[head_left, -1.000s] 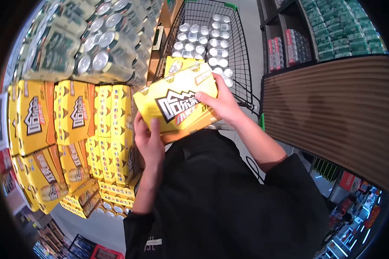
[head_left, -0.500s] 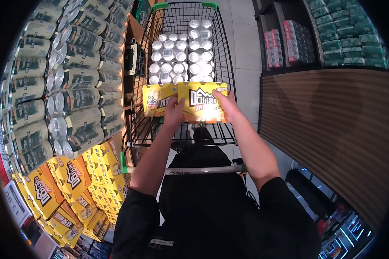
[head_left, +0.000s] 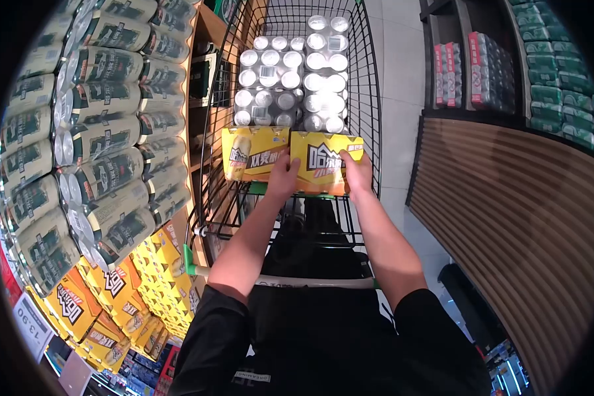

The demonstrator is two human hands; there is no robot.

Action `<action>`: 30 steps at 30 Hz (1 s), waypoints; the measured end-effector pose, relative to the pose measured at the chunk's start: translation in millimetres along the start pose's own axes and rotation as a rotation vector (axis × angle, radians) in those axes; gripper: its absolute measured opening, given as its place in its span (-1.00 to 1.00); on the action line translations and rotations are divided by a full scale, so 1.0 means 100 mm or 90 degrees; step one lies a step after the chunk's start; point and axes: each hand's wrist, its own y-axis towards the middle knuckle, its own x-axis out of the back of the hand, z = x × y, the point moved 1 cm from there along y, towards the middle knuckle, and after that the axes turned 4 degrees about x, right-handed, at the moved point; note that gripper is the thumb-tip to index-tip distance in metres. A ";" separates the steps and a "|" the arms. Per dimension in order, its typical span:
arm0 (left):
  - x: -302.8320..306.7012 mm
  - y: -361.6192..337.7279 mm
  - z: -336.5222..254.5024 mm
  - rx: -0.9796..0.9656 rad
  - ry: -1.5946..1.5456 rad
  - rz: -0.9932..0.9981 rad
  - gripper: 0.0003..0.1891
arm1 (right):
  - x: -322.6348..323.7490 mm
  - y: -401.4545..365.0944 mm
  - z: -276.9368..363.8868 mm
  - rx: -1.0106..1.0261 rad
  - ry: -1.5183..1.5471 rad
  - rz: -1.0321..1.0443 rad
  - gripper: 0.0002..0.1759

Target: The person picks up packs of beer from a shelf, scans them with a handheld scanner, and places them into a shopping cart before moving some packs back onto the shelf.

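My left hand (head_left: 283, 175) and my right hand (head_left: 358, 174) grip the two sides of a yellow beer carton (head_left: 323, 158), thumbs on its printed face. It sits in the near end of a black wire shopping cart (head_left: 211, 158). Just left of it, side by side, stands another yellow beer carton (head_left: 247, 157). My left hand is at the seam between the two cartons. Beyond them in the cart are shrink-wrapped packs of silver-topped cans (head_left: 270, 72), with a further row of cans (head_left: 327, 82) to the right. My fingertips behind the carton are hidden.
Stacked beer can packs (head_left: 105, 105) rise close on the left, above a pile of yellow cartons (head_left: 112, 284) with a price sign (head_left: 33, 323). The cart handle (head_left: 310, 282) crosses before my body. On the right, a wood-slatted shelf unit (head_left: 488, 191) holds red-sided packs (head_left: 478, 72) and green packs (head_left: 554, 79).
The held carton has shifted down and right within the view, now level beside the left carton instead of overlapping it. The camera view has also moved. Both hands keep their grip.
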 end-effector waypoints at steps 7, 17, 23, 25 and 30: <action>0.03 0.21 0.10 -0.103 0.356 -0.142 -0.72 | -0.13 0.15 -0.10 0.034 0.056 -0.031 -0.40; 0.05 0.21 0.15 0.016 0.446 -0.147 -0.71 | -0.23 0.29 -0.31 0.077 0.011 -0.088 -0.27; 0.08 0.18 0.08 0.123 0.408 -0.053 -0.71 | -0.22 0.22 -0.24 0.079 -0.064 -0.059 -0.30; 0.07 0.15 0.19 0.099 0.399 -0.059 -0.63 | -0.21 0.25 -0.31 0.089 -0.118 -0.053 -0.30; 0.29 -0.38 -0.57 0.083 0.264 -0.006 -0.50 | -0.15 -0.18 0.11 0.096 -0.235 -0.040 -0.34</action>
